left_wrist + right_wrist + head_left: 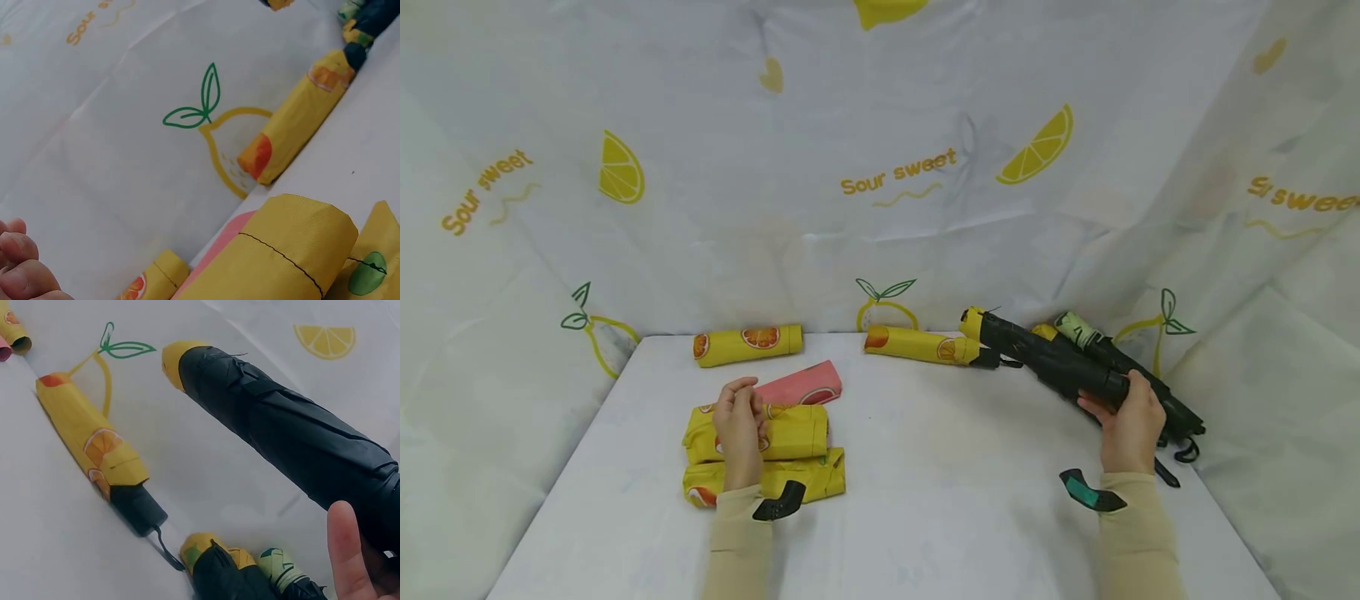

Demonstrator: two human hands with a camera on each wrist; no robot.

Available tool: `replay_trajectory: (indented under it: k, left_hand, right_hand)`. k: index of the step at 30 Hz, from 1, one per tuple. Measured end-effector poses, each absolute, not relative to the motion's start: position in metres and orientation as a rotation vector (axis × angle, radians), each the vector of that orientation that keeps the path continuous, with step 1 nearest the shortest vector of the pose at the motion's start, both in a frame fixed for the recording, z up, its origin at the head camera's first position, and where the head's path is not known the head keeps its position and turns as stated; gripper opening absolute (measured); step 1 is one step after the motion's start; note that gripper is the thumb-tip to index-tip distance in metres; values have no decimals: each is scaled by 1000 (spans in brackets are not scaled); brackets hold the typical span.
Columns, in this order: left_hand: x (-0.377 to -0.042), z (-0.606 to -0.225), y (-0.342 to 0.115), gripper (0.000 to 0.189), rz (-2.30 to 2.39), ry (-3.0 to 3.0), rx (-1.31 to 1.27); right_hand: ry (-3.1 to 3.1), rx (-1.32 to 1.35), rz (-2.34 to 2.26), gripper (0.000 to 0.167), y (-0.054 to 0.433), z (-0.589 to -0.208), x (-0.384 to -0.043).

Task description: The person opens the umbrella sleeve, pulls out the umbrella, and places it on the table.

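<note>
My right hand (1133, 425) grips a folded black umbrella (1045, 354) near its lower end. The umbrella tilts up to the left, and its far tip is yellow. In the right wrist view, its dark folded cloth (281, 425) shows above a raised finger. My left hand (741, 425) has loosely curled fingers and holds nothing. It overlaps two yellow umbrella sleeves printed with orange slices, an upper sleeve (801, 433) and a lower sleeve (820, 477), in the head view. Behind them lies a pink sleeve (801, 385) with a melon print.
More folded black umbrellas (1176, 408) lie at the right edge, one with a green patterned tip (1077, 331). A yellow-sleeved umbrella (913, 344) with a black handle rests at the back centre. Another yellow sleeve (748, 345) lies back left. A printed curtain (790, 250) hangs behind the table.
</note>
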State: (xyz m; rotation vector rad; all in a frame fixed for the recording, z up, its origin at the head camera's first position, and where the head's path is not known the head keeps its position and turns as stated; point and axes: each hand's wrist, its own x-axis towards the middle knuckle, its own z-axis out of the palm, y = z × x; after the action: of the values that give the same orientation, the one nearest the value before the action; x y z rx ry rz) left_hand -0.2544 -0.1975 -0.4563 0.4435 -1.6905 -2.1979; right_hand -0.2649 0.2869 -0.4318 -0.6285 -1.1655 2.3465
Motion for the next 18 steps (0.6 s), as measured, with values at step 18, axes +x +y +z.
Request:
replay_trajectory:
  k: [18]
  left_hand:
    - [-252, -460, -187, 17, -2254, -1768, 486]
  right_hand:
    - [-1003, -716, 2350, 23, 350, -435, -261]
